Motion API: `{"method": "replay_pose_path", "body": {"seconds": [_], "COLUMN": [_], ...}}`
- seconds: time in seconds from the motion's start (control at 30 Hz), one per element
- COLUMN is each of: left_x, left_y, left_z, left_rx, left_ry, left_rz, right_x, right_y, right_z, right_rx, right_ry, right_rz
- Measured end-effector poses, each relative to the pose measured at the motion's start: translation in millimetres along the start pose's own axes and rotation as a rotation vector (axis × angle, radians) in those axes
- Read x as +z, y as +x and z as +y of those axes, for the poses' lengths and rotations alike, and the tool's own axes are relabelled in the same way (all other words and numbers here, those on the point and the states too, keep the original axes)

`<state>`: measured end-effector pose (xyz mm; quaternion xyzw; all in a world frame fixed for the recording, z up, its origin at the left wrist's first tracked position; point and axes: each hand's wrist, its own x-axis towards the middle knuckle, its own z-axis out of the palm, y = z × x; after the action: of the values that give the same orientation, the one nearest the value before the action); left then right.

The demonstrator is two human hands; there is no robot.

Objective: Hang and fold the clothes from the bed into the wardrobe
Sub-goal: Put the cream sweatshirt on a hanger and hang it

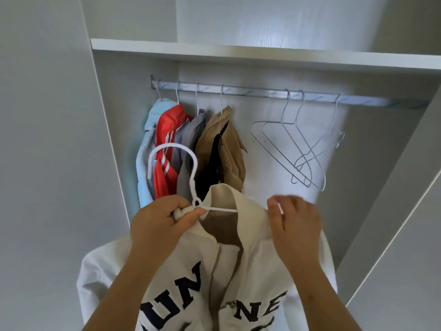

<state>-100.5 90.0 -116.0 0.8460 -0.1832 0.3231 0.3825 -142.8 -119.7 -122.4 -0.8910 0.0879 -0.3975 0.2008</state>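
A cream jacket (253, 266) with dark letters on its front hangs on a white hanger (191, 170) that I hold up before the open wardrobe. My left hand (160, 223) grips the jacket's collar and the hanger just under its hook. My right hand (296, 223) pinches the jacket's right shoulder over the hanger's arm. The hook stands free, below the metal rail (257, 93). On the rail's left part hang a light blue garment (145, 149), a red one (167, 149), a grey one (191, 134) and a tan one (224, 149).
Three bare wire hangers (298, 149) hang on the rail's right part, with a gap of bare rail between them and the tan garment. A white shelf (238, 53) runs above the rail. Wardrobe side panels stand left (107, 130) and right (393, 187).
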Motion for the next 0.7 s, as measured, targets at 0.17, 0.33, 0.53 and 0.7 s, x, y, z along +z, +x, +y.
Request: {"method": "replay_pose_path", "body": {"seconds": [0.17, 0.33, 0.53, 0.7], "left_x": [10, 21, 17, 4], "left_y": [-4, -10, -13, -9], "left_z": [10, 17, 5, -1], "left_rx": [0.086, 0.133, 0.157, -0.087], "left_ry": [-0.027, -0.083, -0.120, -0.092], "left_rz": [-0.151, -0.247, -0.347, 0.013], "right_x": [8, 15, 17, 19], "right_y": [-12, -18, -17, -20], "right_z": [-11, -25, -8, 10], "right_rx": [0.113, 0.103, 0.312, 0.477], "right_ry": [-0.158, -0.079, 0.009, 0.041], "right_rz": [-0.315, -0.375, -0.457, -0.405]}}
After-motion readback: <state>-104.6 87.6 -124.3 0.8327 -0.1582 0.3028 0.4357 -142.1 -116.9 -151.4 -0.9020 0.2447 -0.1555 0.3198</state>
